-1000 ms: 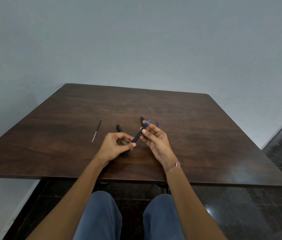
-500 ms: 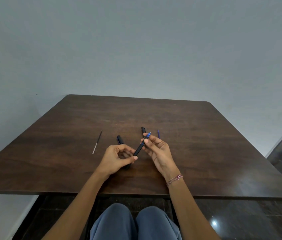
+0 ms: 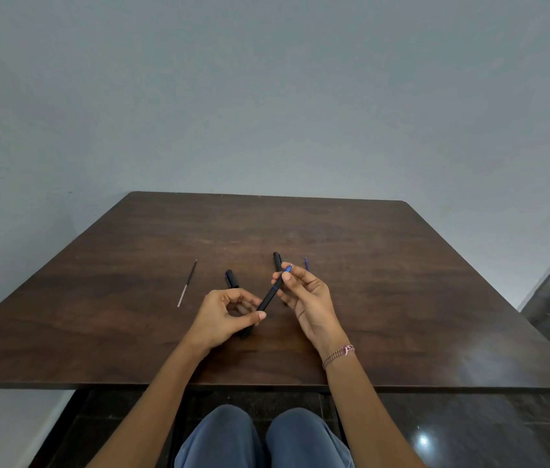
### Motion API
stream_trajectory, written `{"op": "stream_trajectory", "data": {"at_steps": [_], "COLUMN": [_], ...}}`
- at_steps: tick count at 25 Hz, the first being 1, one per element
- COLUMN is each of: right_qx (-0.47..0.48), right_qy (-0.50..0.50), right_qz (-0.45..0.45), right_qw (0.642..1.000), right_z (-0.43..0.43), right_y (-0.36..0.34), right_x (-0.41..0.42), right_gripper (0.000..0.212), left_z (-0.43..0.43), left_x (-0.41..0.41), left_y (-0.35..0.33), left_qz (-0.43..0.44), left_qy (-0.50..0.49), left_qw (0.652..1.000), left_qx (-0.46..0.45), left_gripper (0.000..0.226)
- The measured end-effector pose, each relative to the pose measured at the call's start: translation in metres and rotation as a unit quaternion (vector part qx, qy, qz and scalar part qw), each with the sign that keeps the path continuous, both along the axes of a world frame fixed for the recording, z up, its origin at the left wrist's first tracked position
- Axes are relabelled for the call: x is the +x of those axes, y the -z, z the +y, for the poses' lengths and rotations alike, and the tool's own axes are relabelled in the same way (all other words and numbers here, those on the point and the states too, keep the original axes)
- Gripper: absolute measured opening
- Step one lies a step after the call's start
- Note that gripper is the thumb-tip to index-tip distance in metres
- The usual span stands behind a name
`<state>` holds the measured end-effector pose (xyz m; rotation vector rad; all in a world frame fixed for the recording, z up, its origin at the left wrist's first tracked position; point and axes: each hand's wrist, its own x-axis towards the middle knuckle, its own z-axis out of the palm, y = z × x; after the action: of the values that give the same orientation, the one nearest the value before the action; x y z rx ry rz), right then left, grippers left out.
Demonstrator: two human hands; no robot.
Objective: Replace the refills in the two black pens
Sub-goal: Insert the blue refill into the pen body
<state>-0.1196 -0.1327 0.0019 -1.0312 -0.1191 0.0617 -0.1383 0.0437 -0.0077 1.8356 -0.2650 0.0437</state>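
My left hand (image 3: 224, 315) grips the lower part of a black pen barrel (image 3: 268, 297), which slants up to the right above the table. My right hand (image 3: 304, 293) pinches the blue refill tip (image 3: 287, 268) that sticks out of the barrel's upper end. A black pen piece (image 3: 231, 278) lies on the table behind my left hand. Another black pen piece (image 3: 277, 260) lies behind my right fingers, partly hidden. A thin used refill (image 3: 187, 288) lies to the left. A short bit of a blue refill (image 3: 306, 264) shows beyond my right hand.
The dark wooden table (image 3: 402, 298) stands against a grey wall. Its near edge is just above my knees. Dark glossy floor runs along the right side.
The view has tilted up a little, so table and hands sit lower in the frame. My right fingers have closed further on the blue tip at the barrel's end.
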Motion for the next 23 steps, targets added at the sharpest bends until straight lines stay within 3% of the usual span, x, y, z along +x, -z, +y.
{"op": "stream_trajectory", "data": {"at_steps": [3,6,13,23], "right_qx": [0.014,0.049,0.01,0.002], "right_qy": [0.008,-0.009,0.009,-0.061], "right_qz": [0.003,0.004,-0.009,-0.006], "right_qw": [1.0,0.999,1.0,0.998], "right_z": [0.0013,0.0018,0.0043,0.0023], "right_y": [0.0012,-0.0002,0.0023,0.001], "right_x": [0.0024,0.0031,0.0037,0.0018], "right_gripper": [0.014,0.027,0.015,0.026], "left_z": [0.0006,0.0006,0.0007,0.001], "left_x": [0.0001,0.0007,-0.0006,-0.0005], "left_y": [-0.0003,-0.0011,-0.0017,-0.002], "left_qz": [0.001,0.0,0.003,-0.001], "left_qy": [-0.005,-0.017,-0.002,0.0], "left_qw": [1.0,1.0,1.0,1.0], "left_qx": [-0.003,-0.014,-0.006,-0.017], "left_gripper": [0.018,0.018,0.017,0.017]}}
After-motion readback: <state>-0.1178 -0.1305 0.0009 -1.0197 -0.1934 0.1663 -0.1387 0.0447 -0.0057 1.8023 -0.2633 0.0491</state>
